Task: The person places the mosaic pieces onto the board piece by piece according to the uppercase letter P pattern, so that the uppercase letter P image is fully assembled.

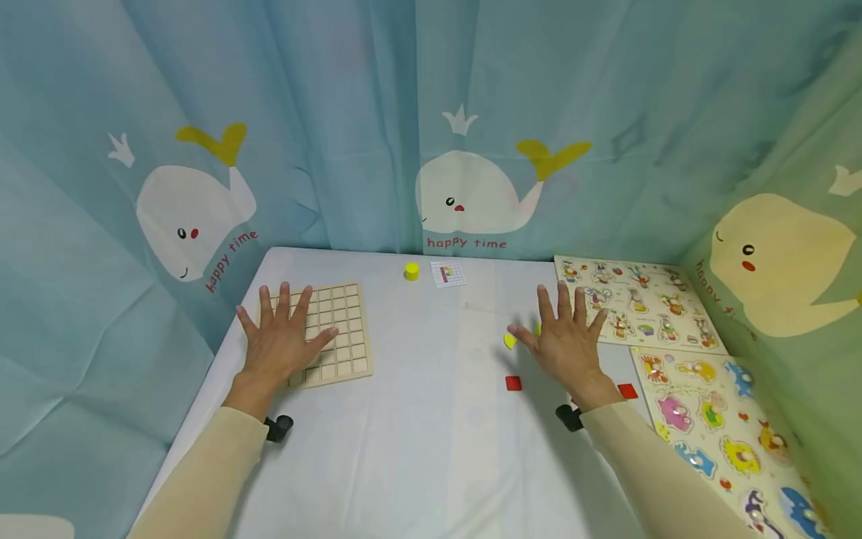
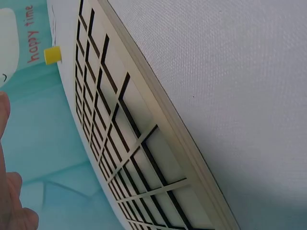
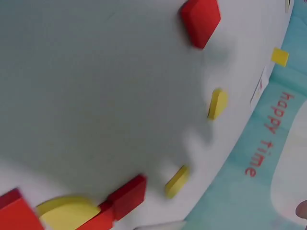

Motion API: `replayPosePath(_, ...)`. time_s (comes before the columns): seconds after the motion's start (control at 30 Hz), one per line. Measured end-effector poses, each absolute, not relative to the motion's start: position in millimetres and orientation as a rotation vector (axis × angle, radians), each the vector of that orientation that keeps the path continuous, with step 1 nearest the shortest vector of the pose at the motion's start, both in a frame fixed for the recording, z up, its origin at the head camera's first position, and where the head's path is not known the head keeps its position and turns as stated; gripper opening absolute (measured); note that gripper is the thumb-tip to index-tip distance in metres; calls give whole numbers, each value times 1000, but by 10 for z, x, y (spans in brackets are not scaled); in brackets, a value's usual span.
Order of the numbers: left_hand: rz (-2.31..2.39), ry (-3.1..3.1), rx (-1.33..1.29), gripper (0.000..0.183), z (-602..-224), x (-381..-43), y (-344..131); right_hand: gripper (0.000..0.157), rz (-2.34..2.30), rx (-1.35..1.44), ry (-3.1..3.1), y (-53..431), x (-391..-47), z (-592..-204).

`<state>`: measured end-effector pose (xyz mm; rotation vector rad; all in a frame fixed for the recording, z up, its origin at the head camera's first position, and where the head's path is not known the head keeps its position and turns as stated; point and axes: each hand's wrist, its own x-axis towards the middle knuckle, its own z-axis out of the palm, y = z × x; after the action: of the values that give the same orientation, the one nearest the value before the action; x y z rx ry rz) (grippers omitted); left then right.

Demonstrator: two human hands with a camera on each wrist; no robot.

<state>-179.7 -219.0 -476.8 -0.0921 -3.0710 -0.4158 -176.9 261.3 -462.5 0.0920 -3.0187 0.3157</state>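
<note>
My left hand (image 1: 276, 344) is held palm down with fingers spread above a wooden grid board (image 1: 346, 329), covering part of it. In the left wrist view the board's square cells (image 2: 139, 163) look bare where they show. Over the right part of the table my right hand (image 1: 566, 344) is likewise spread, holding nothing. Around and beneath it lie red square pieces (image 1: 513, 383) and yellow quarter-round pieces (image 1: 509, 340). The right wrist view shows several of them, including a red piece (image 3: 201, 21) and a yellow piece (image 3: 69, 211); the hand hides some in the head view.
A yellow cylinder (image 1: 411, 272) and a small card with a coloured grid pattern (image 1: 447, 274) sit at the table's back. Two picture-puzzle boards (image 1: 700, 299) (image 1: 687, 434) line the right side. A blue whale-print curtain (image 1: 377, 150) surrounds the white table (image 1: 417, 449).
</note>
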Motion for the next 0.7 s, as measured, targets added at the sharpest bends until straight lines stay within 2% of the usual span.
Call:
replayPosePath(0.27,-484,-3047,-61,100,-4781,-1702,-2289,98,271,196,-3058,2200,-1910,-4690)
replayPosePath(0.7,-570,-3068,-2,103,-5065,-1386,-2568,92,155,649,-3109,868,-1868,-4934)
